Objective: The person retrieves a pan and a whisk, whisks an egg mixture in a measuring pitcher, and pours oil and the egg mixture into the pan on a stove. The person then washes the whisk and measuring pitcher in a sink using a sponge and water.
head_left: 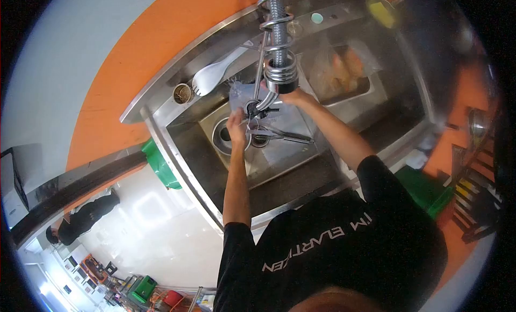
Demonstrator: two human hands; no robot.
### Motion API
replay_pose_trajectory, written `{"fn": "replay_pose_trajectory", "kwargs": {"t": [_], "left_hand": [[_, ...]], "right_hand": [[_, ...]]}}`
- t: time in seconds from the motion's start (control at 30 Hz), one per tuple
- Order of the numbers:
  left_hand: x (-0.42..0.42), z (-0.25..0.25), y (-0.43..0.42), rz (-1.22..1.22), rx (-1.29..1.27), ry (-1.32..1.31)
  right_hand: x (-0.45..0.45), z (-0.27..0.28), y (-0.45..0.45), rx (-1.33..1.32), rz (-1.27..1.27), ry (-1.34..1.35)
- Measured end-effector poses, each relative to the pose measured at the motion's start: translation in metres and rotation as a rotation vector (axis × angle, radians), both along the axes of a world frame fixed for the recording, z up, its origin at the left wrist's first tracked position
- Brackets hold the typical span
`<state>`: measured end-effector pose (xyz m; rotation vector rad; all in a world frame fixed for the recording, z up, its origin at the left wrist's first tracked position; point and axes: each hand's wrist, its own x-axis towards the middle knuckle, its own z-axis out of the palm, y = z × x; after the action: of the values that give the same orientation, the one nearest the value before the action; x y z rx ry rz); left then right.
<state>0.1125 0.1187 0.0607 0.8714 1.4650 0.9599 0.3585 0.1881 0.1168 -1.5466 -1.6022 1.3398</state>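
A translucent plastic piece (pixel 287 118), which looks like a bag or sheet, spans the space between my hands over the sink. My left hand (pixel 235 128) has its fingers closed at the left edge of the plastic, above a round metal pot (pixel 217 134). My right hand (pixel 294 96) is at its upper edge, partly hidden behind the spray faucet (pixel 280 78); its fingers look curled there. A metal whisk (pixel 290 137) lies below the plastic, its handle pointing right.
On the back ledge are a white fork-shaped scoop (pixel 210 78) and a small round cup (pixel 183 94). The right basin (pixel 349 99) holds plastic bags with orange contents (pixel 349 67). A yellow sponge (pixel 381 13) lies at the back right. Another person (pixel 88 218) is farther off, lower left.
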Motion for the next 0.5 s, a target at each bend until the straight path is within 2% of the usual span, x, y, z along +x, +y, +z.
{"fn": "replay_pose_trajectory", "kwargs": {"t": [0.03,0.07,0.13,0.17,0.2,0.23,0.27,0.3,0.4,0.47,0.5], "left_hand": [[0.000,-0.003,0.004,0.044,-0.002,0.077],[0.005,-0.013,0.008,0.120,-0.016,-0.065],[0.014,-0.033,0.016,0.288,-0.036,-0.346],[0.032,-0.020,0.019,0.355,-0.040,-0.501],[0.045,-0.014,0.026,0.419,-0.044,-0.657],[0.027,-0.118,0.030,0.333,-0.045,-0.773],[0.042,-0.112,0.030,0.348,-0.094,-0.860],[0.057,-0.110,0.029,0.348,-0.122,-0.932],[0.095,-0.113,0.026,0.354,-0.162,-1.042],[0.106,-0.119,0.025,0.353,-0.169,-1.069],[0.110,-0.122,0.026,0.352,-0.170,-1.080]], "right_hand": [[0.000,-0.001,-0.002,-0.066,-0.004,-0.010],[0.000,0.000,-0.002,-0.130,-0.008,-0.023],[0.011,-0.021,-0.006,-0.239,-0.158,0.332],[0.023,-0.056,-0.007,-0.219,-0.212,0.516],[0.023,-0.060,-0.009,-0.126,-0.249,0.516],[0.023,-0.061,-0.010,-0.032,-0.286,0.510],[0.024,-0.063,-0.012,0.062,-0.322,0.500],[0.013,-0.031,-0.021,0.267,-0.269,0.179],[-0.005,0.017,-0.023,0.484,-0.255,-0.116],[-0.017,0.047,-0.010,0.439,-0.339,-0.041],[-0.017,0.036,-0.008,0.316,-0.301,0.154]]}}
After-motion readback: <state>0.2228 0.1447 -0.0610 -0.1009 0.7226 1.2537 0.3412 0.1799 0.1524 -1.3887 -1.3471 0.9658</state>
